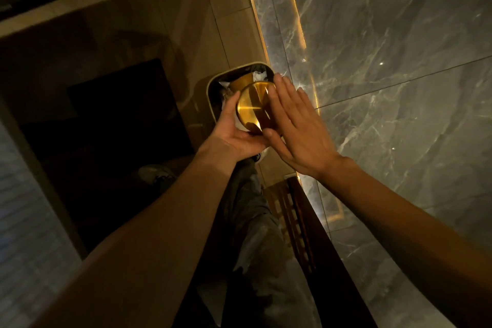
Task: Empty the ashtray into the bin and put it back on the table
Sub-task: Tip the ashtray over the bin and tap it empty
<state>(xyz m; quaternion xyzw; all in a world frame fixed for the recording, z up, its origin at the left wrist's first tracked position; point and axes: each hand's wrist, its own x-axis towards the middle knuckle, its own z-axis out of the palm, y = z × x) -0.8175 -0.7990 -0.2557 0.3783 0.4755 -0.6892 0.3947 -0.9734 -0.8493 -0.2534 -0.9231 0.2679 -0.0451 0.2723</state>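
Observation:
A round gold metal ashtray [253, 108] is turned over, its flat shiny bottom facing me, directly above the open bin [213, 82]. My left hand [234, 133] grips it from the left and underneath, thumb up along its rim. My right hand [295, 125] is flat, fingers straight and together, its palm against the ashtray's right side. The bin is pale with rounded corners and holds white crumpled paper [259, 76] and a gold-coloured item. The inside of the ashtray is hidden.
The bin stands on beige floor tiles against a grey marble wall [386, 61] with a lit gold strip [300, 26]. A dark wooden slatted piece of furniture [298, 221] is below right. My legs and a shoe [157, 172] show below the bin. Dark furniture fills the left.

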